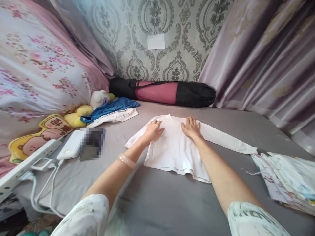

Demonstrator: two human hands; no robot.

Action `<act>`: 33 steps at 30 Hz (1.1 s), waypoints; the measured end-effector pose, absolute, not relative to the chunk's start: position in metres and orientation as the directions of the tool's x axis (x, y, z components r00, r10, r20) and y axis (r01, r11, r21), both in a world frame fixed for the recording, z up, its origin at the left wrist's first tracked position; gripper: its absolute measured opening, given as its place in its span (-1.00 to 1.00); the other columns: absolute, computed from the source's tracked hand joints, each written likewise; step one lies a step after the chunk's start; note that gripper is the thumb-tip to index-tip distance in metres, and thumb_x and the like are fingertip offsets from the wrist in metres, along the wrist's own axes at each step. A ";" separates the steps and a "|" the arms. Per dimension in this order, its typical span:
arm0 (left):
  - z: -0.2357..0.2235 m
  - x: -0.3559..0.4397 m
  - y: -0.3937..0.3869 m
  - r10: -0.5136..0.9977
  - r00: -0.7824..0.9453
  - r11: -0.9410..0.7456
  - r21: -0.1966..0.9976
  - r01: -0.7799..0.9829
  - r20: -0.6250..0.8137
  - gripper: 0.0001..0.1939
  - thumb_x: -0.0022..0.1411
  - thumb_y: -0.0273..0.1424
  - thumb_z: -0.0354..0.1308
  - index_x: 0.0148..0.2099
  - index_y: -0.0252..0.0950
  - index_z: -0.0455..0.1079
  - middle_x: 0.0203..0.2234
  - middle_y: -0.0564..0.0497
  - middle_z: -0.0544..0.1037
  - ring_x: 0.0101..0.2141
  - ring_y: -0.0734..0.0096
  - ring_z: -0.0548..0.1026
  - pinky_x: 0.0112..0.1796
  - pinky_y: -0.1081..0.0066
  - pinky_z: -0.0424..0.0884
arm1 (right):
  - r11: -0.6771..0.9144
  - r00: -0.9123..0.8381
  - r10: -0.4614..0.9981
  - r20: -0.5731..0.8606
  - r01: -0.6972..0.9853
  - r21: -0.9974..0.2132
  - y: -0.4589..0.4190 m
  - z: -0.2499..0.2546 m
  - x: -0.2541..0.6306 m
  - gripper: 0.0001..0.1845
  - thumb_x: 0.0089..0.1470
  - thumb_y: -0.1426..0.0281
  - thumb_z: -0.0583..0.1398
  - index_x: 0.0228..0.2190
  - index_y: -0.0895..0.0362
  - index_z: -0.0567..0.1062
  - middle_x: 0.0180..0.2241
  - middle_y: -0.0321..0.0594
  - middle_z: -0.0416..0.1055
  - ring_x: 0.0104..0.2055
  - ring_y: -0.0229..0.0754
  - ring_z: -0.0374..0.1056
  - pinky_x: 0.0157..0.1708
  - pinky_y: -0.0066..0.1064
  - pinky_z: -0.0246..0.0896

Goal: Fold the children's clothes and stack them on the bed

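Observation:
A small white long-sleeved shirt (172, 147) lies spread on the grey bed sheet (157, 200), its neckline toward the wall. My left hand (154, 130) rests on the shirt near the left shoulder, fingers apart, and a pale bangle circles that wrist. On the opposite shoulder my right hand (191, 127) lies flat with its fingers spread. One sleeve stretches out to the right, its cuff close to a stack of folded patterned clothes. The other sleeve angles down to the left, partly behind my left forearm. Neither hand grips the fabric.
Folded clothes (290, 177) lie at the right. A blue garment (115, 106) rests on a white one at the left, beside plush toys (76, 116). A power strip (29, 164), white power bank (71, 144) and cables line the left edge. A black-and-pink rolled bag (157, 91) lies along the wall.

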State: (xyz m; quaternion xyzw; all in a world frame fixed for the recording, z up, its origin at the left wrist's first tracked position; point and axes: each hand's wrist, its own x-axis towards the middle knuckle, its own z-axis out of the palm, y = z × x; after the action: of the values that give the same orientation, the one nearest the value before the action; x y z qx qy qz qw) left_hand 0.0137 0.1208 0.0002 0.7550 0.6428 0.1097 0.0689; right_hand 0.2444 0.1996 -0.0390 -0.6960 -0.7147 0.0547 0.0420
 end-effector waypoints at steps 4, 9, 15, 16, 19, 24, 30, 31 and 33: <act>0.007 -0.048 0.089 0.997 -0.073 0.071 0.156 0.985 0.006 -0.59 0.30 -0.19 0.00 0.13 -0.24 0.31 0.01 -0.20 0.43 0.04 0.03 0.39 0.00 0.15 0.32 | 0.031 -0.039 0.998 -0.056 0.990 -0.137 0.200 -0.033 0.246 -0.25 0.29 0.10 -0.26 0.34 0.29 -0.07 0.40 -0.03 -0.32 0.41 0.04 -0.36 0.30 0.11 -0.44; 0.008 -0.099 0.053 0.976 -0.193 0.209 0.178 0.962 -0.105 -0.60 0.28 -0.24 0.04 0.06 -0.38 0.36 -0.12 -0.20 0.53 -0.06 0.12 0.48 -0.04 0.29 0.35 | 0.048 -0.046 0.999 0.017 0.994 -0.103 0.194 -0.027 0.229 -0.33 0.32 0.21 -0.22 0.31 0.33 0.00 0.39 0.09 -0.26 0.41 0.07 -0.32 0.29 0.12 -0.37; 0.007 -0.105 0.033 0.970 -0.201 0.238 0.337 0.911 -0.140 -0.65 0.22 -0.18 0.07 -0.08 -0.33 0.40 -0.19 -0.15 0.57 -0.16 0.17 0.51 -0.16 0.35 0.37 | 0.349 -0.338 0.936 0.099 0.925 -0.152 0.182 -0.036 0.167 -0.45 0.27 0.47 -0.17 0.24 0.26 0.17 0.34 0.00 0.01 0.38 -0.08 -0.16 0.32 -0.09 -0.34; 0.008 -0.103 0.032 0.966 -0.212 0.252 0.360 0.898 -0.147 -0.65 0.21 -0.17 0.08 -0.09 -0.32 0.40 -0.19 -0.14 0.57 -0.17 0.18 0.51 -0.19 0.36 0.37 | 0.388 -0.379 0.922 0.085 0.906 -0.171 0.181 -0.037 0.157 -0.46 0.26 0.49 -0.16 0.23 0.26 0.20 0.33 -0.01 0.03 0.37 -0.09 -0.14 0.31 -0.14 -0.30; 0.009 -0.096 0.029 0.956 -0.243 0.289 0.402 0.869 -0.162 -0.64 0.15 -0.16 0.12 -0.10 -0.31 0.37 -0.18 -0.14 0.56 -0.17 0.19 0.51 -0.25 0.39 0.35 | 0.407 -0.408 0.912 0.043 0.887 -0.216 0.183 -0.036 0.133 -0.46 0.24 0.52 -0.16 0.20 0.27 0.22 0.33 -0.02 0.03 0.36 -0.10 -0.12 0.30 -0.20 -0.23; 0.009 -0.092 0.032 0.949 -0.263 0.313 0.466 0.827 -0.172 -0.64 0.03 -0.18 0.20 -0.18 -0.31 0.37 -0.27 -0.07 0.55 -0.25 0.25 0.49 -0.37 0.44 0.30 | 0.288 -0.316 0.945 -0.089 0.928 -0.237 0.192 -0.029 0.115 -0.44 0.31 0.32 -0.18 0.27 0.17 0.12 0.36 -0.05 -0.08 0.39 -0.03 -0.22 0.30 -0.09 -0.27; 0.007 -0.104 0.041 0.968 -0.199 0.249 0.617 0.746 -0.149 -0.76 -0.03 -0.22 0.18 -0.39 -0.29 0.36 -0.55 0.10 0.40 -0.43 0.38 0.39 -0.49 0.47 0.18 | 0.236 -0.264 0.959 -0.101 0.945 -0.229 0.189 -0.033 0.108 -0.37 0.31 0.20 -0.24 0.33 0.08 0.01 0.40 -0.10 -0.22 0.41 0.01 -0.34 0.31 -0.03 -0.39; 0.008 -0.107 0.043 0.972 -0.206 0.232 0.637 0.735 -0.116 -0.78 -0.02 -0.22 0.16 -0.42 -0.29 0.35 -0.57 0.11 0.37 -0.45 0.40 0.37 -0.49 0.47 0.16 | 0.241 -0.265 0.961 -0.082 0.944 -0.225 0.187 -0.034 0.108 -0.37 0.31 0.20 -0.25 0.33 0.09 0.01 0.40 -0.10 -0.21 0.41 0.01 -0.33 0.31 -0.03 -0.39; 0.011 -0.114 0.047 0.969 -0.243 0.216 0.670 0.711 -0.055 -0.78 0.01 -0.22 0.12 -0.44 -0.30 0.35 -0.60 0.12 0.35 -0.46 0.41 0.35 -0.49 0.47 0.16 | 0.245 -0.264 0.963 -0.057 0.943 -0.227 0.185 -0.035 0.108 -0.36 0.31 0.20 -0.26 0.33 0.10 0.01 0.39 -0.09 -0.20 0.41 0.00 -0.31 0.31 -0.03 -0.39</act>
State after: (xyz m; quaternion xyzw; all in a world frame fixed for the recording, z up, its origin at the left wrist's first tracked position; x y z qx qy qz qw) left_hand -0.1137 0.0472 0.0110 0.5661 0.7415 0.2675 0.2411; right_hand 0.1082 0.1853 -0.0354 -0.6047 -0.7877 0.1080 0.0468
